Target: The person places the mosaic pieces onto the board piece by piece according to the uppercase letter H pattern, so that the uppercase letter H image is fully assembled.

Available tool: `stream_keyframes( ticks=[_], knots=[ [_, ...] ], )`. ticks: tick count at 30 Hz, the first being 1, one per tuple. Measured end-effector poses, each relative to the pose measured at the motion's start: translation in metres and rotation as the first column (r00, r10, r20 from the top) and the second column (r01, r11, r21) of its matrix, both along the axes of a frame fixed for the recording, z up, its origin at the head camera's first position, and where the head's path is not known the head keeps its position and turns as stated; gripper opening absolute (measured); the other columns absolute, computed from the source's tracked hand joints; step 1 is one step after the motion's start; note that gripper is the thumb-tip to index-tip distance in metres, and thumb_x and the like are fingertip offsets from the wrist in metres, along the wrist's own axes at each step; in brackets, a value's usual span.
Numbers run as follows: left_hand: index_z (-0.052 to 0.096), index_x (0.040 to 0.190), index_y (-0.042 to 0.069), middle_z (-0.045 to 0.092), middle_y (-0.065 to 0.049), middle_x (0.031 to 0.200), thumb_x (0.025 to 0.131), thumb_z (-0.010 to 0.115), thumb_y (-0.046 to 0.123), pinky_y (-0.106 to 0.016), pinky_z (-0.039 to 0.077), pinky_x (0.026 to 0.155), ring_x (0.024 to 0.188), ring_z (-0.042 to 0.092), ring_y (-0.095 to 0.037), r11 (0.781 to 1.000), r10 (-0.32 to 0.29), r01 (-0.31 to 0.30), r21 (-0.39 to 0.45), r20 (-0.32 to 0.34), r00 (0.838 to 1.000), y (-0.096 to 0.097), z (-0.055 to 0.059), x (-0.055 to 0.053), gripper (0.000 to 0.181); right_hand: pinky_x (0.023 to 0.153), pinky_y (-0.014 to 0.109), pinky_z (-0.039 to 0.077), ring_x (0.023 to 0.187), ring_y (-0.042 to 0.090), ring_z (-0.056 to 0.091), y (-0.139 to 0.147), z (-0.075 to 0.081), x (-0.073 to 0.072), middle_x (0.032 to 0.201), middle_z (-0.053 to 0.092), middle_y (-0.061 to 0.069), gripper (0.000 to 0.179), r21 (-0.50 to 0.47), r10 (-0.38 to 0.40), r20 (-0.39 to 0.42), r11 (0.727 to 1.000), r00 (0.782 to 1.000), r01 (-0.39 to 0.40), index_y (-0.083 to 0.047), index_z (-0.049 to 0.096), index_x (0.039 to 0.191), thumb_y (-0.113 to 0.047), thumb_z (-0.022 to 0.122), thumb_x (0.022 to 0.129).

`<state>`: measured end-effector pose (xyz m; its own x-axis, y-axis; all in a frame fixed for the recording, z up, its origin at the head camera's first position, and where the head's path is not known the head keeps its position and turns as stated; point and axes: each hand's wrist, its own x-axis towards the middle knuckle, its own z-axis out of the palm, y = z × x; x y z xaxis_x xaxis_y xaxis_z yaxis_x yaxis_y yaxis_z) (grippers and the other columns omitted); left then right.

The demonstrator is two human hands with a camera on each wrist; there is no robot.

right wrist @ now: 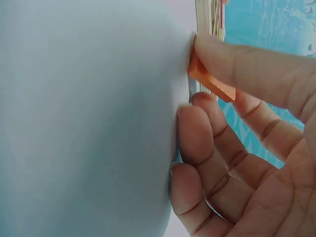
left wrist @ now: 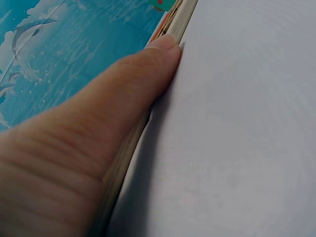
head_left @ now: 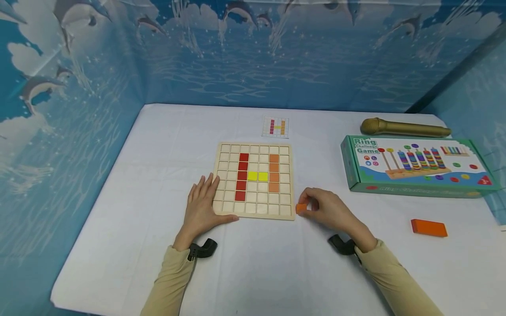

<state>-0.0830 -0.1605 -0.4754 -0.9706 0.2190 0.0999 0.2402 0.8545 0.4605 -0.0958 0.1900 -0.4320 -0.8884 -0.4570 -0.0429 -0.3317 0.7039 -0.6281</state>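
Note:
A square wooden grid board [head_left: 256, 210] lies on the white table. In it stand a column of several red tiles [head_left: 242, 175], two yellow tiles [head_left: 258, 176] and a column of several orange tiles [head_left: 274, 173]. My left hand [head_left: 201, 206] lies along the board's lower left corner with fingers straight, its thumb [left wrist: 133, 79] against the near edge. Just off the board's lower right corner, my right hand [head_left: 326, 208] pinches a small orange tile [right wrist: 212, 81] between thumb and fingers. That tile [head_left: 301, 208] is close to the table surface.
A pattern card [head_left: 275, 127] with red, yellow and orange squares lies behind the board. On the right are a green Ring Challenge Game box [head_left: 419, 166], a gold microphone-shaped object [head_left: 405, 127] behind it, and an orange rectangular block [head_left: 429, 228] in front.

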Motion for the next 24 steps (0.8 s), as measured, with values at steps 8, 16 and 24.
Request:
stream_keyframes(
  ticks=[8,16,24],
  knots=[
    [0.025,0.151,0.008,0.018,-0.013,0.155,0.059,0.079,0.063,-0.047,0.004,0.112,0.142,0.007,-0.03,1.0,-0.004,0.004,0.012,-0.01,1.0,0.0,0.001,0.0,0.12,0.052,0.024,0.038,0.061,0.011,0.045,0.004,0.001,-0.001,0.07,0.052,-0.008,0.018,-0.104,0.048,0.04,0.994,0.998,-0.044,-0.018,0.062,0.085,-0.014,0.078,0.079],
    [0.022,0.152,0.01,0.016,-0.011,0.156,0.06,0.076,0.066,-0.045,0.002,0.112,0.143,0.004,-0.027,1.0,0.004,-0.004,0.008,0.017,1.0,0.0,0.001,0.0,0.12,0.049,0.024,0.036,0.056,0.011,0.045,-0.015,0.004,-0.01,0.062,0.049,-0.005,0.02,-0.177,0.053,0.042,0.983,0.998,-0.045,-0.019,0.06,0.08,-0.021,0.08,0.078],
    [0.023,0.151,0.009,0.017,-0.012,0.156,0.06,0.078,0.064,-0.047,0.003,0.112,0.143,0.005,-0.028,1.0,0.003,-0.003,0.017,0.008,1.0,0.0,0.0,0.001,0.12,0.051,0.026,0.039,0.057,0.011,0.048,-0.041,0.005,-0.018,0.065,0.055,-0.009,0.019,-0.154,0.014,-0.002,0.988,1.0,-0.015,-0.018,0.063,0.077,-0.022,0.082,0.075]
  ],
)
